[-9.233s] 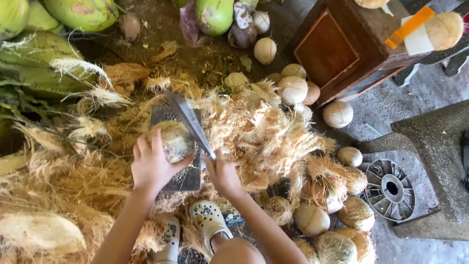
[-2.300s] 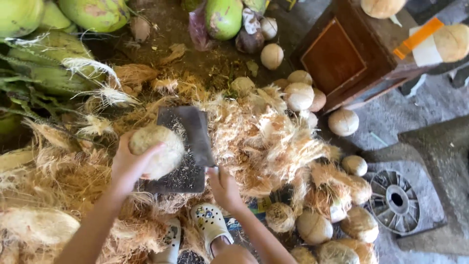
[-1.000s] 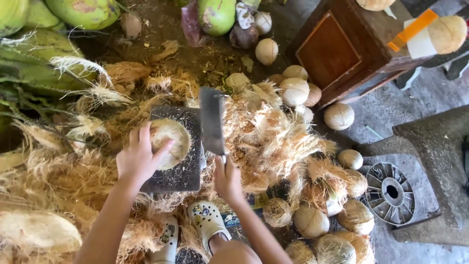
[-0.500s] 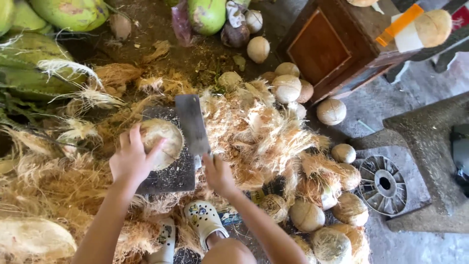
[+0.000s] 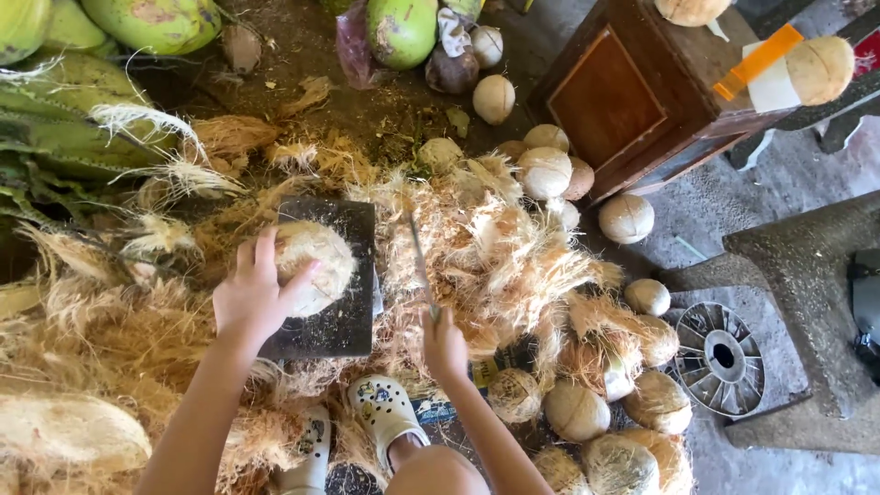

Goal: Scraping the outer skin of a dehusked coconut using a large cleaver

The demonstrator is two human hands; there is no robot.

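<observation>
The left hand (image 5: 255,295) gripped a pale, fibrous husked coconut (image 5: 316,266) on a dark square chopping block (image 5: 339,316); the right hand (image 5: 445,344) clenched a thin-bladed cleaver (image 5: 420,266), with tan husk heaps (image 5: 513,266) crowding right.

The cleaver (image 5: 420,266) in the right hand (image 5: 445,344) is now turning edge-on, its broad flat no longer showing beside the husked coconut (image 5: 316,266). The left hand (image 5: 255,298) is sliding lower around that coconut on the dark board (image 5: 339,321).

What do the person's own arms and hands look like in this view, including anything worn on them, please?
Both arms are bare from the frame edge to the wrist: no sleeves show. The left hand and the right hand wear no gloves, and I can make out no rings, watch or bands. The arms look slender.
</observation>
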